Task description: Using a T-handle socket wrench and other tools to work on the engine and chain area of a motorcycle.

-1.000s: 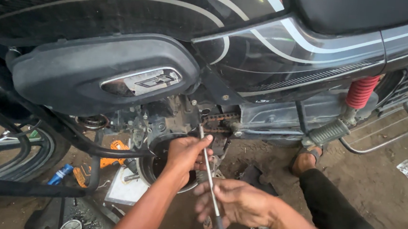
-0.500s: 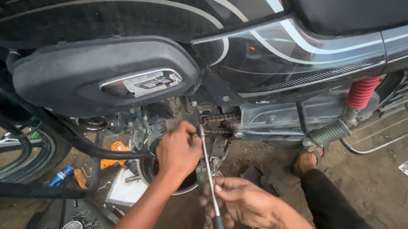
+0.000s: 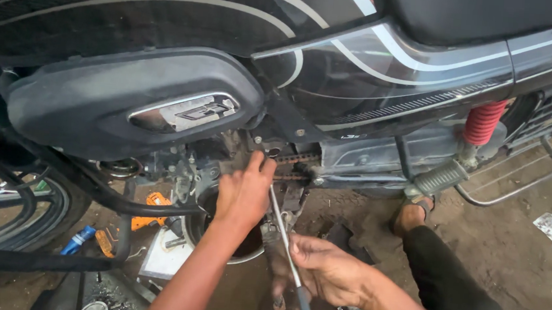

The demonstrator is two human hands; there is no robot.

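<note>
Here we look down at the flank of a black motorcycle (image 3: 333, 81) with pale stripes, and our two bare hands work beneath it. Our left hand (image 3: 244, 195) reaches up toward twelve o'clock, its fingertips (image 3: 257, 162) pressed against the greasy metal by the drive chain (image 3: 294, 166); whether its grip pinches anything there we cannot tell, since the back of the hand hides the palm. Our right hand (image 3: 323, 268) sits lower, at about five o'clock from the left, with its grip pressed together around a long thin screwdriver (image 3: 283, 236). The shaft runs slantwise from that hand up to eleven o'clock, its tip ending just beside the left hand's fingers near the chain, while the dark handle sticks out below the fist toward six o'clock. Below the left wrist lies a round dark pan (image 3: 247, 247) on the dirt floor (image 3: 508, 255). At nine o'clock from the hands we see an orange tool (image 3: 149, 209) and a blue tube (image 3: 79, 239) on the ground beside the wheel (image 3: 32, 215). At three o'clock a red shock spring (image 3: 483, 121) stands above a sandalled foot (image 3: 412, 213).
</note>
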